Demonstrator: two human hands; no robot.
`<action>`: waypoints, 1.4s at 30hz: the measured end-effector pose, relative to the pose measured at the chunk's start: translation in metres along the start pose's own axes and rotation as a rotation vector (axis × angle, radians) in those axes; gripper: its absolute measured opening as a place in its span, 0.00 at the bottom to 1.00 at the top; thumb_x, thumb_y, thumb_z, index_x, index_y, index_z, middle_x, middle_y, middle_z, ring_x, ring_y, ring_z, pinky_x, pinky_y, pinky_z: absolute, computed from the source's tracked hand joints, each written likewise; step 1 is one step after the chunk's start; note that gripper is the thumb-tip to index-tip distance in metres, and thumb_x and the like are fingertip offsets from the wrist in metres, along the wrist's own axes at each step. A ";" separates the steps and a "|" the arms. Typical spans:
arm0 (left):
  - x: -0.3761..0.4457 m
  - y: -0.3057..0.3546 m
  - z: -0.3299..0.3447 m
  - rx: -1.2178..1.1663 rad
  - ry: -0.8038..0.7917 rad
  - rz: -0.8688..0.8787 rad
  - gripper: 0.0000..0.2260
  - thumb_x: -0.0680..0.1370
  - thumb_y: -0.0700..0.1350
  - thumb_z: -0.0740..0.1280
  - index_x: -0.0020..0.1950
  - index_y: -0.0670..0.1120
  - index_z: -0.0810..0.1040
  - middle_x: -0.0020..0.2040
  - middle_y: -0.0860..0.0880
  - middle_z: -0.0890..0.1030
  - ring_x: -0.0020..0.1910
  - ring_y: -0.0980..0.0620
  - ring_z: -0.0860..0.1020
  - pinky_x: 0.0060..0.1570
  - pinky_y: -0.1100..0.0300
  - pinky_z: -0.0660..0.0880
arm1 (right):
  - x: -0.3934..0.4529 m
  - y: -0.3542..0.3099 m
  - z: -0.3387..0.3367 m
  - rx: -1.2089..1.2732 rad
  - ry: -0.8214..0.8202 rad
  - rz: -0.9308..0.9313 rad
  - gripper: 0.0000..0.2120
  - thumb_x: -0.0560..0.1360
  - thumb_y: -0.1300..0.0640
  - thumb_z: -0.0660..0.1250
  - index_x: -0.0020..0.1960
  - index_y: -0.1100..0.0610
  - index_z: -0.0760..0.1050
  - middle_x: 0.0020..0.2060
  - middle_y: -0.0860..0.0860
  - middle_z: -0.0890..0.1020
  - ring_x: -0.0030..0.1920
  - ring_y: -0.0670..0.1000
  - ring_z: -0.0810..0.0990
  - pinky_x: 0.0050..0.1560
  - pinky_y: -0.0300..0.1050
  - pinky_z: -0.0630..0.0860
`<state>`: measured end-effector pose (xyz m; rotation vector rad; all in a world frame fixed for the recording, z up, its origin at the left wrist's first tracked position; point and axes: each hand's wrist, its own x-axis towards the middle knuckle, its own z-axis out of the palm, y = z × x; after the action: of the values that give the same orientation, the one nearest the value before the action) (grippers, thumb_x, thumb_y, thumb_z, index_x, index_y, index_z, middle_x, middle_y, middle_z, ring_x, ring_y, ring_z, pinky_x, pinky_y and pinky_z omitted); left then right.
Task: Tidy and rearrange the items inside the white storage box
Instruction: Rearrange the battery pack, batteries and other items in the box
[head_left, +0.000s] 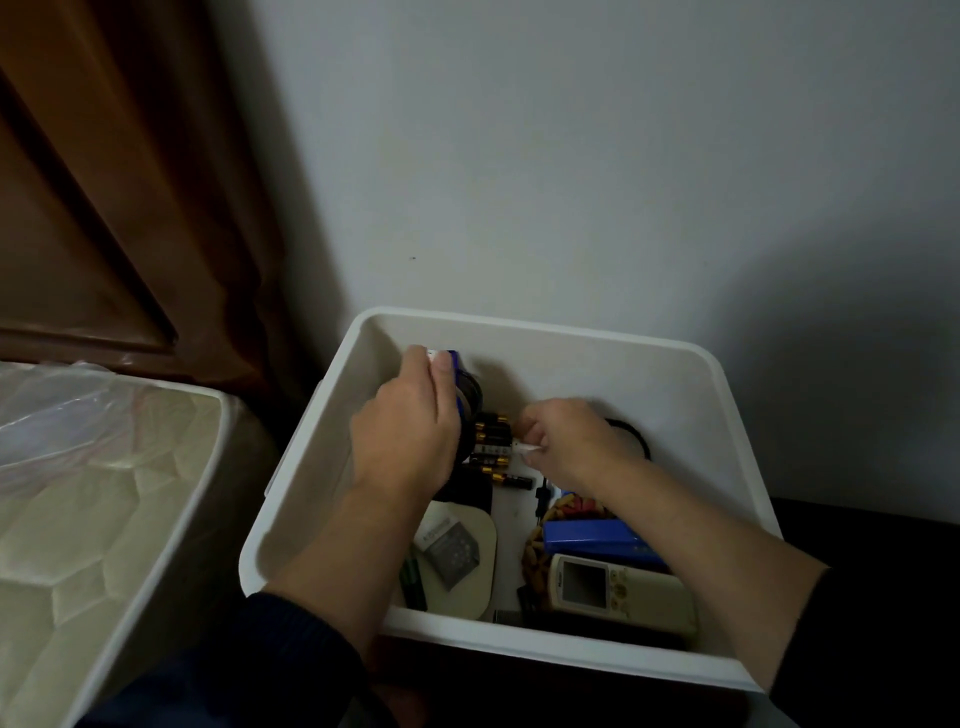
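at the bottom centre of the view, toward six o'clock, the white storage box (524, 325) stands against a pale wall (571, 156), with a plastic-wrapped mattress (104, 493) off at nine o'clock and a brown wooden door (104, 182) at ten o'clock. both hands are down inside the box at its far end. the left hand (410, 421) has its grip curled round a blue-and-white item (451, 358) held up near the box's eleven o'clock corner, beside a dark round roll (471, 397); what the item is cannot be told. the right hand (566, 441) pinches a small white thing (527, 447), too small to name, just beside the batteries (493, 441). those batteries lie in a loose cluster between the two hands, their long axes running roughly from nine to three o'clock, gold ends mostly toward nine, and one more battery lies a little apart toward five o'clock. a judgement on progress: the tidying looks only part done, since the batteries are gathered but not squared up, and the near half is a jumble. there, a flat blue case (597, 540) lies across a tangle of orange pieces, its long axis from nine toward four o'clock; a cream remote control (623, 587) lies just nearer, pointing much the same way; and a small grey packet (452, 553) rests tilted on a cream card at seven o'clock. these likely remain to be sorted.
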<state>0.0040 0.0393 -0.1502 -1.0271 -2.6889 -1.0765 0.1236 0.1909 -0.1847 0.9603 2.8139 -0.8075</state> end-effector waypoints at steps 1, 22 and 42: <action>0.001 -0.002 0.001 0.028 0.005 -0.042 0.16 0.87 0.58 0.47 0.48 0.52 0.66 0.34 0.54 0.72 0.34 0.48 0.74 0.38 0.51 0.67 | 0.000 0.000 0.003 -0.021 0.006 -0.007 0.12 0.78 0.59 0.74 0.60 0.50 0.82 0.52 0.49 0.85 0.52 0.51 0.83 0.55 0.51 0.83; 0.002 -0.001 0.004 0.052 -0.196 -0.024 0.15 0.87 0.59 0.50 0.47 0.53 0.66 0.36 0.54 0.73 0.32 0.55 0.71 0.33 0.55 0.63 | 0.011 0.007 0.019 -0.139 -0.088 -0.009 0.11 0.76 0.68 0.72 0.58 0.60 0.82 0.51 0.54 0.85 0.53 0.53 0.84 0.61 0.50 0.82; -0.003 -0.008 0.013 -0.172 -0.604 0.151 0.06 0.86 0.56 0.57 0.50 0.59 0.70 0.43 0.54 0.79 0.42 0.55 0.78 0.39 0.55 0.71 | 0.005 -0.002 0.003 -0.037 -0.050 0.006 0.12 0.75 0.57 0.77 0.56 0.52 0.79 0.47 0.47 0.81 0.48 0.49 0.81 0.48 0.42 0.78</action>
<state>0.0036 0.0414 -0.1660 -1.8087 -2.9067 -1.1274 0.1182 0.1908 -0.1878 0.9294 2.7722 -0.7643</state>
